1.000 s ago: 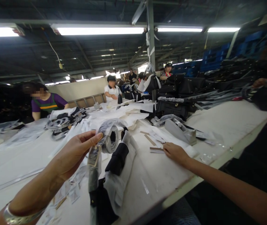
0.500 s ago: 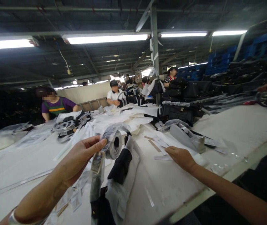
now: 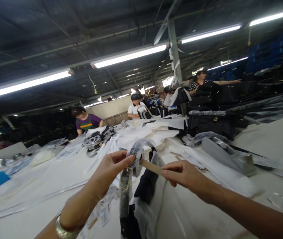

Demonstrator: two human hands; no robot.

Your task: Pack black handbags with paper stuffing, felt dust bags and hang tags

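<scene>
Firstly, strap point(image 3: 136, 147): sleeved in cloudy film, curled at the top, pinched between the thumb and fingers of our left hand point(image 3: 113, 167); we judge that this pinch stops the curl from springing loose. Buckle point(image 3: 125, 179): gold-toned, under film, just below the pinch; the film probably guards it from scratches. Strip point(image 3: 151, 167): tan, grasped at one end by the thumb and fingers of our right hand point(image 3: 184, 174), its other end at the curl; whether it touches there we cannot tell. We likely grip the end so that the length stays free. Bag point(image 3: 145, 187): black, tilted, partly covered in pale tissue point(image 3: 141, 212), below and between our hands, its lower end out of view. Sheets point(image 3: 153, 127): white, heaped beyond on the table point(image 3: 181, 215), presumably for ready reach.
</scene>
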